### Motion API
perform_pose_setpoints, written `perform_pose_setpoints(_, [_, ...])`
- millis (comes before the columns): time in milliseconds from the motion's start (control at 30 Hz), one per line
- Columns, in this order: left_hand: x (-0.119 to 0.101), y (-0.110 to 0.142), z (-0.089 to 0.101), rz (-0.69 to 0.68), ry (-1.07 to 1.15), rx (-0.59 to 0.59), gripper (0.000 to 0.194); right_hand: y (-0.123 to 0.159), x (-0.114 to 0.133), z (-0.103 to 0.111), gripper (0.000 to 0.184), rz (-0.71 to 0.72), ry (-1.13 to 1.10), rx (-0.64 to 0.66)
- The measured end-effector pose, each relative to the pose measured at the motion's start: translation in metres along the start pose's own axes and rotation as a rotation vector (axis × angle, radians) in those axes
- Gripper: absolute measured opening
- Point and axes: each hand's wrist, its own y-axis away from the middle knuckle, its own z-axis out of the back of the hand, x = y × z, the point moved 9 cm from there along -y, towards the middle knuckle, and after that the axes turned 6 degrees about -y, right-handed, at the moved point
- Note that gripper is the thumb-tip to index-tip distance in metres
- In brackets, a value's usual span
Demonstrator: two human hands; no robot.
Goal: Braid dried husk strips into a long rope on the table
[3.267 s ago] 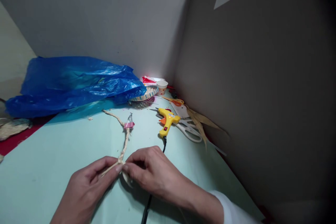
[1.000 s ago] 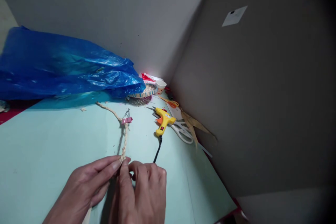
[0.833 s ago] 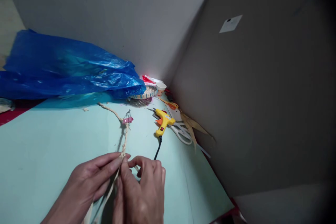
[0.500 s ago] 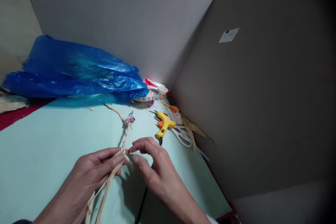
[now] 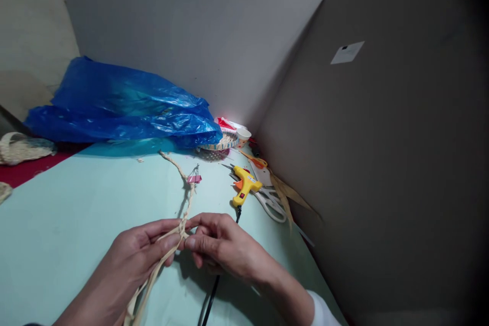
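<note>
A thin pale braid (image 5: 188,206) of straw-like fibre runs up the table to a pink binder clip (image 5: 194,179), which grips it. My left hand (image 5: 141,249) pinches the braid's lower end between thumb and fingers. Loose flat strands (image 5: 148,285) trail from there toward me, below the left palm. Beside it, my right hand (image 5: 217,244) is closed, thumb against forefinger, on a short strand end (image 5: 186,236) at the right of the braid. Its other fingers curl under, partly hidden.
Right of the braid lie a yellow glue gun (image 5: 246,185) with a black cord (image 5: 210,303), white-handled scissors (image 5: 273,206) and orange-handled scissors (image 5: 257,161). Behind are a blue plastic bag (image 5: 133,107), a small basket (image 5: 219,146) and a paper cup (image 5: 243,136). Grey partitions (image 5: 344,163) border the table (image 5: 76,214).
My right hand's thumb and forefinger, apart before, have closed on the strand end by the braid. My left hand keeps its pinch. The whole view has shifted slightly.
</note>
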Motion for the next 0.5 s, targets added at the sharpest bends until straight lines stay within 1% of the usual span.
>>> perform_pose_setpoints(67, [0.001, 0.000, 0.000, -0.007, 0.001, -0.001, 0.044, 0.004, 0.003, 0.004, 0.034, 0.018, 0.130, -0.035])
perform_pose_setpoints(133, [0.003, -0.002, 0.001, -0.013, -0.005, 0.011, 0.046, 0.007, 0.011, 0.006, 0.021, 0.074, 0.309, -0.087])
perform_pose_setpoints(200, [0.006, -0.004, 0.000, 0.002, -0.021, 0.050, 0.044, 0.011, 0.021, 0.006, 0.021, 0.150, 0.473, -0.127])
perform_pose_setpoints(267, [0.010, -0.007, 0.000, 0.028, -0.037, 0.101, 0.042, 0.013, 0.029, 0.003, 0.024, 0.215, 0.568, -0.153])
perform_pose_setpoints(333, [0.013, -0.010, 0.000, 0.045, -0.045, 0.149, 0.043, 0.013, 0.030, 0.002, 0.023, 0.225, 0.584, -0.151])
perform_pose_setpoints(400, [0.014, -0.012, 0.001, 0.044, -0.055, 0.170, 0.046, 0.009, 0.024, 0.000, 0.021, 0.192, 0.527, -0.115])
perform_pose_setpoints(467, [0.015, -0.014, 0.002, 0.037, -0.062, 0.172, 0.048, 0.004, 0.016, 0.001, 0.020, 0.153, 0.395, -0.084])
perform_pose_setpoints(500, [0.014, -0.014, 0.003, 0.035, -0.069, 0.172, 0.048, 0.001, 0.012, 0.001, 0.022, 0.137, 0.303, -0.073])
